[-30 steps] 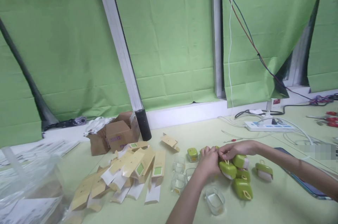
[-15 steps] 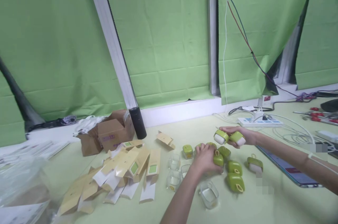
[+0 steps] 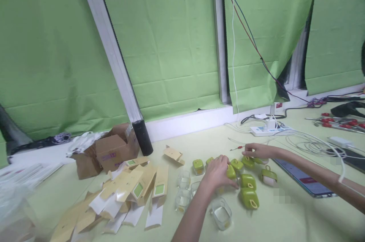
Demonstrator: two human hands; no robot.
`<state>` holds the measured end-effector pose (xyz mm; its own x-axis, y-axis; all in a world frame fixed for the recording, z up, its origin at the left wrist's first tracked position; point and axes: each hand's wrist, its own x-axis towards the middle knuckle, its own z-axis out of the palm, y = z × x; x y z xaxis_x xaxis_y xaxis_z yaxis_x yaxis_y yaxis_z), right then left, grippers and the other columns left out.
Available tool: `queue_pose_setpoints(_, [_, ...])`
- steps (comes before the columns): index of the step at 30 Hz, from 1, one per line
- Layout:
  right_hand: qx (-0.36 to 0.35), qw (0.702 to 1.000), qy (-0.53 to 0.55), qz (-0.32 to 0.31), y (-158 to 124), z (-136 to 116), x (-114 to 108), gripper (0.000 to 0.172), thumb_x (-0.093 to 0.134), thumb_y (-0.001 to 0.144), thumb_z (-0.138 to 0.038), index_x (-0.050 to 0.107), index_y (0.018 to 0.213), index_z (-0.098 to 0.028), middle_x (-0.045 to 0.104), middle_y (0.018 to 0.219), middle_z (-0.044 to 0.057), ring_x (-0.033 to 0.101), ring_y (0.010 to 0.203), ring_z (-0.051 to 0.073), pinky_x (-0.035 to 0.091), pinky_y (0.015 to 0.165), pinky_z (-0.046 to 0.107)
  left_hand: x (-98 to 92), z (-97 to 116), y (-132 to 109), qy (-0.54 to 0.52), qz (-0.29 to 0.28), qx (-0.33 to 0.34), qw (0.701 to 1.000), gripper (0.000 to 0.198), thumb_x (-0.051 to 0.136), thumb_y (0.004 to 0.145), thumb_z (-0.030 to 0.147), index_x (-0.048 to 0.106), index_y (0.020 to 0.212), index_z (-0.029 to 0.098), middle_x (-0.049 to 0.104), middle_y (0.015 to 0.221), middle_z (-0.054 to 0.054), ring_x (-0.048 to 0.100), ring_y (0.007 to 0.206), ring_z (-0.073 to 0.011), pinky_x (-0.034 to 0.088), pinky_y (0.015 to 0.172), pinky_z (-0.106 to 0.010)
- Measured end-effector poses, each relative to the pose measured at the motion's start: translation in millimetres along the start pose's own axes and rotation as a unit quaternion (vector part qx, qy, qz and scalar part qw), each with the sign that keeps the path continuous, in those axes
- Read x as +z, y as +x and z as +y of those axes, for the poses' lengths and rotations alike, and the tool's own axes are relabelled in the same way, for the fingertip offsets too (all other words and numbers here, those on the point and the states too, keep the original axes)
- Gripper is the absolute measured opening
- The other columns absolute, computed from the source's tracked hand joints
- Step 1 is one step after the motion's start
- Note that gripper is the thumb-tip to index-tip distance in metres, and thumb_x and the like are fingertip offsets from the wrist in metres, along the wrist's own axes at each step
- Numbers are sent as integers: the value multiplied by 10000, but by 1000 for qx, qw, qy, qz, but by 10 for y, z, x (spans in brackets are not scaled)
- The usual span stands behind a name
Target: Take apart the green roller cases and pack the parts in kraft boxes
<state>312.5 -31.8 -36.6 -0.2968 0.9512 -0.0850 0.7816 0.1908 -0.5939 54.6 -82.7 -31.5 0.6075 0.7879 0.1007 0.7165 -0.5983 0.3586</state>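
My left hand (image 3: 219, 172) reaches over a cluster of small green-lidded containers, its fingers bent around one green lid (image 3: 230, 172). Beyond the cluster's right side, my right hand (image 3: 254, 151) is low over the table, fingers closed on a green lid with a pale underside (image 3: 259, 160); another green lid (image 3: 248, 162) touches or lies just below its fingertips. Two green lids with yellow loops (image 3: 249, 198) rest in front. To the right sits a lid with a white body (image 3: 268, 176). Clear square cups (image 3: 221, 213) stand around my left forearm, which hides part of them.
Folded cream-coloured cartons (image 3: 137, 185) lie piled on the left. Behind them are an open brown cardboard box (image 3: 114, 148) and a black cylinder (image 3: 142, 137). A phone or tablet (image 3: 303, 177), cables, a power strip (image 3: 270, 131) and red-handled tools (image 3: 339, 122) occupy the right.
My right hand has come down to the table with the two green lids it held in the air. The left hand stays over the cluster. The view has shifted slightly to the right.
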Motion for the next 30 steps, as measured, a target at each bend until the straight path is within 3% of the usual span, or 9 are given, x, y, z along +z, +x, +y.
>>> queue_pose_setpoints(6, [50, 994, -83, 50, 150, 170, 43, 263, 523, 921, -362, 592, 1069, -156, 630, 1045, 43, 627, 864, 176, 524, 756, 363, -246, -66, -192, -18, 19, -15, 1000, 671, 727, 527, 640, 472, 994, 231, 552, 1030, -39, 541, 918, -245, 416, 718, -321])
queue_pose_setpoints(10, [36, 992, -118, 33, 161, 224, 238, 243, 524, 923, -342, 593, 1079, -169, 623, 1084, 50, 622, 894, 176, 519, 784, 371, -180, -52, -293, -18, 23, -29, 999, 592, 740, 583, 540, 463, 1003, 227, 530, 1046, -51, 513, 957, -258, 410, 736, -331])
queue_pose_setpoints(15, [-21, 989, -141, 45, 83, 31, 201, 307, 451, 937, -417, 620, 945, -161, 642, 954, 55, 615, 833, 183, 485, 778, 369, 46, 57, -242, -33, -5, -8, 999, 588, 798, 515, 487, 508, 950, 217, 560, 1000, -51, 537, 926, -260, 427, 713, -324])
queue_pose_setpoints(19, [-110, 983, -135, 65, -65, -236, 133, 400, 390, 902, -534, 623, 925, -210, 632, 1010, 79, 600, 915, 228, 458, 789, 328, -99, 14, -234, -51, 10, -17, 998, 600, 728, 563, 592, 502, 983, 227, 581, 994, -31, 562, 854, -220, 445, 656, -301])
queue_pose_setpoints(22, [-157, 974, -145, 71, -130, -410, 254, 392, 444, 864, -562, 610, 960, -220, 643, 983, 57, 612, 864, 213, 468, 726, 299, -330, -118, -107, -48, 55, -50, 996, 562, 653, 673, 590, 480, 1069, 231, 571, 1067, -33, 552, 934, -202, 460, 742, -305])
queue_pose_setpoints(25, [-165, 962, -188, 109, -92, -533, 470, 367, 474, 864, -522, 587, 968, -189, 649, 948, 93, 620, 807, 240, 458, 685, 333, -453, -279, 175, -16, 95, -109, 989, 488, 611, 787, 465, 474, 1167, 190, 529, 1192, -75, 499, 1096, -233, 420, 913, -399])
queue_pose_setpoints(27, [-165, 950, -225, 140, -19, -588, 612, 333, 458, 890, -481, 569, 962, -176, 653, 924, 117, 627, 778, 258, 445, 656, 348, -437, -372, 379, 7, 84, -149, 985, 405, 577, 841, 384, 504, 1179, 172, 525, 1225, -89, 514, 1102, -250, 426, 922, -469])
queue_pose_setpoints(30, [-168, 932, -272, 173, 116, -634, 764, 295, 401, 943, -422, 556, 936, -170, 656, 814, 90, 625, 668, 221, 433, 593, 326, -354, -475, 591, 24, 21, -178, 984, 332, 560, 866, 340, 542, 1150, 169, 567, 1184, -81, 576, 1019, -224, 490, 856, -449])
